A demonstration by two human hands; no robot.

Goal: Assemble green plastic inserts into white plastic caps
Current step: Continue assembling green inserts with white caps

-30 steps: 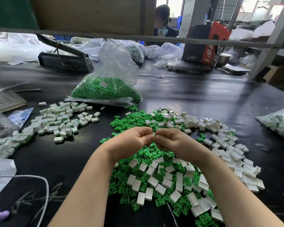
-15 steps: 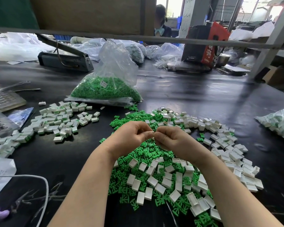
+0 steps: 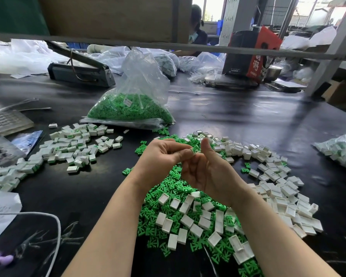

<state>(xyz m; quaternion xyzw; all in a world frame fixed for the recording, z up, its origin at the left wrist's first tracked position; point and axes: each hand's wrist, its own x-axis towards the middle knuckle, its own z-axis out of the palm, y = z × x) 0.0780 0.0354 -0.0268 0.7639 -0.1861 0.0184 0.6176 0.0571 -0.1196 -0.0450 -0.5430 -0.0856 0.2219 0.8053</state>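
My left hand (image 3: 162,156) pinches a white cap with a green insert (image 3: 195,149) at its fingertips, above the mixed pile of green inserts (image 3: 168,188) and white caps (image 3: 278,194). My right hand (image 3: 208,172) sits just beside it, palm up, fingers loosely curled, thumb raised right next to the cap and holding nothing I can see.

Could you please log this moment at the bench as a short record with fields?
left hand: pinches white cap
right hand: fingers loosely curled beside the cap, thumb up
cap contents: green insert visible in it
loose parts: green inserts mixed with empty caps, under the hands
finished pile: table's left
supply: bag of inserts, behind
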